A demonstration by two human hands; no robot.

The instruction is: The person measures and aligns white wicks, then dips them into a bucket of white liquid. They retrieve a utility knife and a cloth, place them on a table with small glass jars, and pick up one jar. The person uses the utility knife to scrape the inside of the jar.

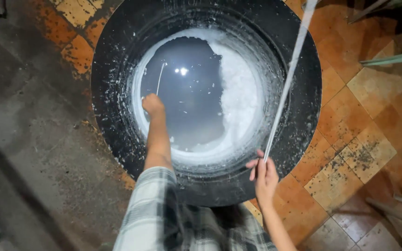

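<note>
Your left hand [153, 105] reaches down into the big black drum [112, 93], closed in a fist around the lower end of a thin white strand [160, 80] that runs up from your knuckles over the liquid. The forearm stretches in from the plaid sleeve [150, 204] at the bottom of the view. Inside the drum lies a pool of cloudy grey liquid [187, 102], with a bright light mirrored on it just right of the thin strand. A thick bank of white foam or paste [240, 97] lies along the right side of the pool and curves round its near edge; white flecks spatter the drum's dark inner wall and rim.

Your right hand [264, 174] sits at the drum's near right rim, fingers pinched together on a long pale strip [287, 79]. The strip rises from your fingertips up and to the right, crossing the drum's rim and leaving the top of the view.

The drum stands on the floor: worn orange tiles [359, 135] to the right, stained and patchy, and dark grey concrete [29, 153] to the left. Pale sticks [391, 58] lie on the tiles near the right edge.
</note>
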